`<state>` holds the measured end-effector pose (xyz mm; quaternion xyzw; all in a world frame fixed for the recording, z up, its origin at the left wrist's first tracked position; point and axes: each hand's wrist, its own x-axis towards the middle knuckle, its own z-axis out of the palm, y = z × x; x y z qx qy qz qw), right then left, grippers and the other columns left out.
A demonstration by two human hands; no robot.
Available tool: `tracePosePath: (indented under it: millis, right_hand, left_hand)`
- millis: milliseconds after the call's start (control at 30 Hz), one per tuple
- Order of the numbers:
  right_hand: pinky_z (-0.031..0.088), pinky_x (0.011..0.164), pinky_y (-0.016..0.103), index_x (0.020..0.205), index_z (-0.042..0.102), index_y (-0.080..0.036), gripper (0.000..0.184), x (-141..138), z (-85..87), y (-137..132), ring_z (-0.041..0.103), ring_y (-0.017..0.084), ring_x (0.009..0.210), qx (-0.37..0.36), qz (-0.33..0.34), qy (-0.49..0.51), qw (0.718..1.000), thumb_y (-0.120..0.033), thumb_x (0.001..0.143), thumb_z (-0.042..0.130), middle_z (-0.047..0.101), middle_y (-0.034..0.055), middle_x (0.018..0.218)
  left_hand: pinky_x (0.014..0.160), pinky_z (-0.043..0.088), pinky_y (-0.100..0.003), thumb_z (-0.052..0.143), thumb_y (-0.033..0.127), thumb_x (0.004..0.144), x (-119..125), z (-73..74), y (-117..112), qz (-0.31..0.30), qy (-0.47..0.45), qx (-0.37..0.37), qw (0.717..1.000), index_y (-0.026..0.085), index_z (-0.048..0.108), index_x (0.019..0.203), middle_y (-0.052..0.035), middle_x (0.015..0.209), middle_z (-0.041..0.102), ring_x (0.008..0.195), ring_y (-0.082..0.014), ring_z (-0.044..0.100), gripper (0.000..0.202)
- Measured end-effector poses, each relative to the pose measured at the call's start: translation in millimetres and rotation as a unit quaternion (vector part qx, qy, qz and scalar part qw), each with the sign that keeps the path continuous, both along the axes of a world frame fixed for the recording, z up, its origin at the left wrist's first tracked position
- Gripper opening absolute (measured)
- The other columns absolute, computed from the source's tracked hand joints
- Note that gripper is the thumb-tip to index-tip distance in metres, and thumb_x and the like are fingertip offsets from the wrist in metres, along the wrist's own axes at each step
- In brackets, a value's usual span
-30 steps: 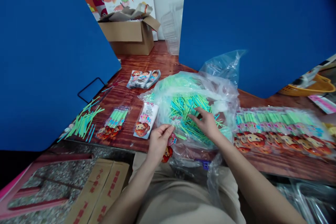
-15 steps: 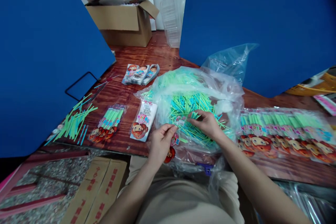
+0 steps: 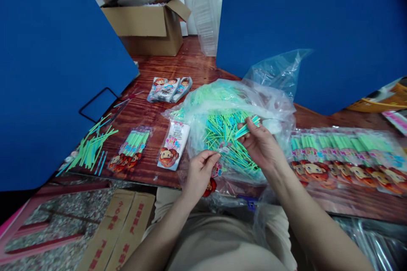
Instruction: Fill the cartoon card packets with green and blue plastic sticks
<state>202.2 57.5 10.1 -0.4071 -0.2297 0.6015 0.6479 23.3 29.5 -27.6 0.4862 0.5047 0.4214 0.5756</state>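
My right hand (image 3: 259, 144) pinches a small bunch of green and turquoise plastic sticks (image 3: 247, 127), lifted just above a heap of the same sticks (image 3: 227, 144). That heap lies inside a large clear plastic bag (image 3: 241, 97). My left hand (image 3: 200, 174) grips a small printed packet with a cartoon face (image 3: 210, 187), and most of the packet is hidden behind my fingers. A filled stick packet (image 3: 173, 146) lies on the table just left of the bag, close to my left hand.
The reddish wooden table (image 3: 203, 65) holds loose sticks (image 3: 90, 148), a filled packet (image 3: 129, 150), smaller packets (image 3: 168, 89) and a long row of packets (image 3: 343, 161). Blue panels (image 3: 51, 51) stand on both sides. A cardboard box (image 3: 146, 21) sits behind the table.
My right hand has risen from the heap, moved up and to the right, and now holds a bunch of sticks. My left hand has shifted slightly right, still gripping the packet.
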Motion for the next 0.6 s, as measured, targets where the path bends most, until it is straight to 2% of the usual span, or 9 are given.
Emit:
tracePosePath:
  millis: [133,300,467,600]
  right_hand:
    - [0.045,0.054,0.021,0.082,0.064,-0.022,0.026,-12,1.4,-6,0.053,0.009,0.057,0.008,0.017,-0.016,1.0,-0.036,0.072,0.083,0.068,-0.0024,0.072]
    - [0.044,0.058,0.022,0.084,0.063,-0.022,0.023,-14,-4.5,-14,0.055,0.011,0.064,0.056,0.0,-0.088,0.995,-0.038,0.079,0.078,0.069,-0.0019,0.074]
    - [0.047,0.066,0.027,0.087,0.061,-0.024,0.017,-12,-2.8,-24,0.061,0.013,0.07,0.124,0.013,-0.252,0.96,-0.039,0.087,0.069,0.072,0.0001,0.082]
    - [0.049,0.071,0.029,0.088,0.059,-0.024,0.02,-12,3.6,-27,0.065,0.016,0.075,0.135,0.059,-0.284,0.948,-0.043,0.089,0.066,0.072,0.0006,0.081]
  left_hand:
    - [0.059,0.039,-0.023,0.069,0.036,0.078,3,-0.8,-4,0.001,0.002,0.014,1.0,0.016,0.072,0.077,0.0012,0.066,0.061,0.062,-0.0123,0.05,0.02]
    - [0.058,0.04,-0.023,0.07,0.038,0.077,4,-1.6,-7,0.003,-0.016,-0.003,1.0,0.016,0.072,0.078,0.0019,0.063,0.06,0.059,-0.0116,0.048,0.023]
    - [0.055,0.039,-0.023,0.072,0.041,0.075,6,0.4,-7,0.007,-0.036,-0.035,0.999,0.016,0.072,0.076,0.0032,0.06,0.057,0.055,-0.0103,0.045,0.025]
    - [0.057,0.04,-0.023,0.07,0.038,0.078,4,-0.8,-6,0.005,-0.018,-0.009,1.0,0.016,0.072,0.078,0.0023,0.061,0.059,0.056,-0.0113,0.048,0.021]
